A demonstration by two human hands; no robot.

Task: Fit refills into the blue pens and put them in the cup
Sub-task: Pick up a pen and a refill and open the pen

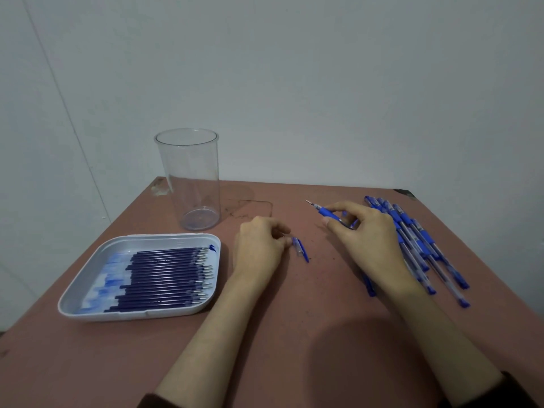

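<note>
While the right hand point(368, 234) hovers low over the middle of the table point(309, 334), its grip is clamped on a blue pen point(328, 213): thumb below, fingers curled over the clear barrel, so that only the blue rubber sleeve and the bare metal tip stick out, pointing up and to the left, clear of the tabletop. The back part of this pen is hidden inside the hand. Just to the left, a loose cap point(299, 248) with a blue clip lies on the table, its nearer end right at the fingertips of the left hand point(259, 245). That hand's fingers are curled inward with thumb and forefinger drawn together at the cap, but I cannot tell whether the grip actually pinches it or only touches it. Behind and under the right wrist, a pile of capped blue pens point(428, 241) lies fanned out near the table's right edge, side by side and overlapping. A clear cup point(191, 172) stands upright at the far left of the table, well apart from both hands. In front of it sits a white tray point(138, 315) with blue ink stains, holding a row of dark blue refills point(164, 272), tips to the right. A plain pale wall point(294, 83) rises behind
</note>
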